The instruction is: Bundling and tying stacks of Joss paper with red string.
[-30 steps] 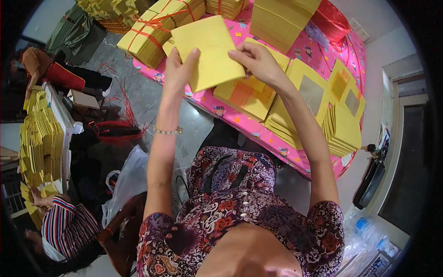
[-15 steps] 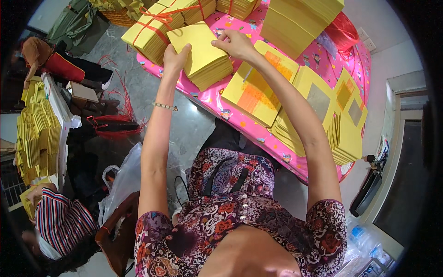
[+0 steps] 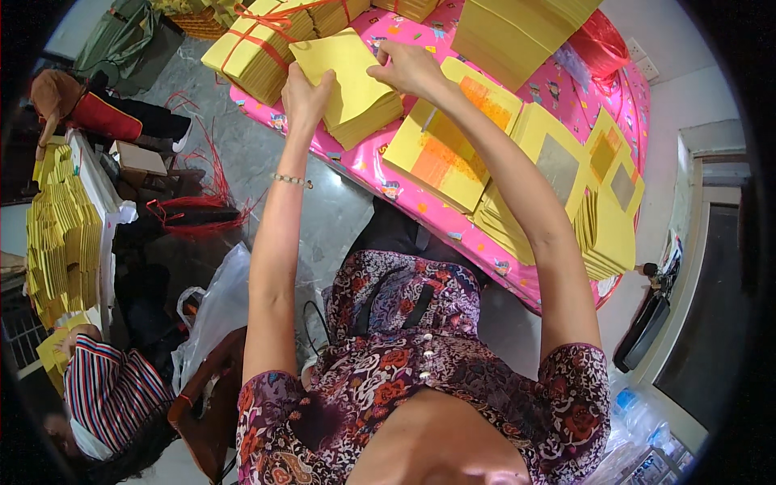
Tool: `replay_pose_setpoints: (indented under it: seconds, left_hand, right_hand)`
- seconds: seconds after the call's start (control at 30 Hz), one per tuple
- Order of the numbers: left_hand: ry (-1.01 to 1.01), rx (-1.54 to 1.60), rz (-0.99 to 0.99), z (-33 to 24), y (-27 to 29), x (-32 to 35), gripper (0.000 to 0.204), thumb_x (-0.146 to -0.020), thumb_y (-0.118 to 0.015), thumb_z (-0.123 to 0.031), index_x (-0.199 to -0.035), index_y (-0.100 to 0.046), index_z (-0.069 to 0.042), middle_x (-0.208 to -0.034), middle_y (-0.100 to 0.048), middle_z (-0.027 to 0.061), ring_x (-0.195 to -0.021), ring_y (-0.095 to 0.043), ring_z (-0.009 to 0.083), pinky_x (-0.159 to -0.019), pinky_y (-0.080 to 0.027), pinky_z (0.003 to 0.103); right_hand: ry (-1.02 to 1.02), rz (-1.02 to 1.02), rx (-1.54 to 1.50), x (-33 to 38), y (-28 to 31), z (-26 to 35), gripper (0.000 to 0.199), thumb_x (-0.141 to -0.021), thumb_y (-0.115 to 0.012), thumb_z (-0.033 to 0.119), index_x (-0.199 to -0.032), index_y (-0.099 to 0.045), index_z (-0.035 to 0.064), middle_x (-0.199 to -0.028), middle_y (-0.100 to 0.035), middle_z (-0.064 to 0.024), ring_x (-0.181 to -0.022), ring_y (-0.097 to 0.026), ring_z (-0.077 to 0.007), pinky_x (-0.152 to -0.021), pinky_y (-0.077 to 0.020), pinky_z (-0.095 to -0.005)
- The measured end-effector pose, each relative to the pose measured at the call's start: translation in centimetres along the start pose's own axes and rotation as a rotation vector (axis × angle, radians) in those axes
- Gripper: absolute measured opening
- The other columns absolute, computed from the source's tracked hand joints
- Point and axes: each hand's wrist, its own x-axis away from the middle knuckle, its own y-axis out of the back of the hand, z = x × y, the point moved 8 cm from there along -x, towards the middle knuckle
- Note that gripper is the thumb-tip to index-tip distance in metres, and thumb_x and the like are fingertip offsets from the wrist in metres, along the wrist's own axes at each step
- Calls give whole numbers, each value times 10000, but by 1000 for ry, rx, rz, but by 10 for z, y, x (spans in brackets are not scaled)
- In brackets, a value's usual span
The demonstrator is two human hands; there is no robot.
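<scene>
A thick stack of yellow paper sheets (image 3: 347, 73) stands at the near left edge of a table covered in pink patterned cloth (image 3: 364, 162). My left hand (image 3: 307, 101) grips its left side, thumb up along the edge and fingers mostly behind the sheets. At the stack's right edge, my right hand (image 3: 411, 71) has its fingers bent and its thumb against the paper. The top sheet looks slightly curved between both hands. Right of the stack lies a yellow pile with an orange printed patch (image 3: 473, 117), below my right forearm.
Yellow bundles tied with red string (image 3: 259, 48) sit at the back left. A tall yellow stack (image 3: 517, 40) stands behind, near a red plastic bag (image 3: 598, 48). More yellow piles with grey patches (image 3: 558, 166) lie at right. Two other people work at a left table holding yellow stacks (image 3: 65, 234).
The view has shifted slightly. Both hands stay at the yellow stack's sides, and its top sheet looks a little more bent.
</scene>
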Motion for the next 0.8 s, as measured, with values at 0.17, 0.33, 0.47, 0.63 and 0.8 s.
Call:
replay_pose_setpoints:
  seconds: [0.17,0.33,0.47,0.63,0.8]
  left_hand:
    - [-9,-152,7,-6,-2,3,442,-735,-678,-254,-1009,-498,42,-943,-631,260,-892,-615,399,-782,-478,450]
    - [33,-192,16,0,-5,6,484,-727,-680,-282,-1030,-494,46,-941,-629,266,-884,-614,406,-778,-478,452]
    - [2,-136,-11,3,-2,8,533,-720,-686,-279,-1077,-481,61,-937,-629,272,-887,-617,402,-788,-479,441]
    - [29,-80,-22,4,-7,9,572,-706,-705,-260,-1119,-466,57,-994,-602,265,-932,-594,394,-819,-467,425]
    - [-117,-194,-260,5,6,11,692,-681,-743,-336,-1203,-444,7,-1124,-488,262,-1071,-445,399,-927,-375,445]
  right_hand:
    - [-37,36,143,0,4,4,299,-720,-647,364,-825,-595,89,-759,-645,-102,-764,-635,-274,-672,-487,-420]
    - [-63,92,53,1,-2,-5,324,-723,-653,393,-832,-593,94,-757,-645,-87,-766,-634,-268,-672,-485,-409]
    - [-46,91,41,2,-2,-4,342,-731,-647,411,-835,-588,90,-763,-646,-92,-781,-634,-269,-692,-480,-405]
    - [-31,20,-4,7,-2,-11,363,-784,-616,446,-871,-614,94,-721,-635,-82,-699,-627,-229,-655,-472,-376]
    - [-3,-123,-136,37,26,-11,406,-852,-567,454,-948,-629,64,-765,-631,-108,-699,-621,-214,-649,-474,-351]
